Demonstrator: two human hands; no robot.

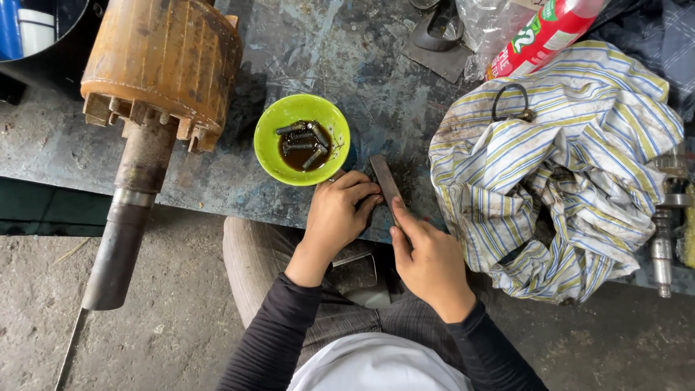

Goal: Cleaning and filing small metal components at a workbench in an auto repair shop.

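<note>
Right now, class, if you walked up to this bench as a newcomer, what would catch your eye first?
The bright green bowl mid-bench, holding dark bolts in brown liquid, stands out first. Just below it the left hand and right hand grip a flat dark metal bar at the bench edge. A big rusty rotor on its shaft lies to the left, a striped cloth to the right.

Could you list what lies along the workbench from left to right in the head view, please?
Rusty rotor on its shaft → green bowl of dark oil and bolts → left hand → flat metal bar → right hand → striped cloth → metal part at the edge.
</note>
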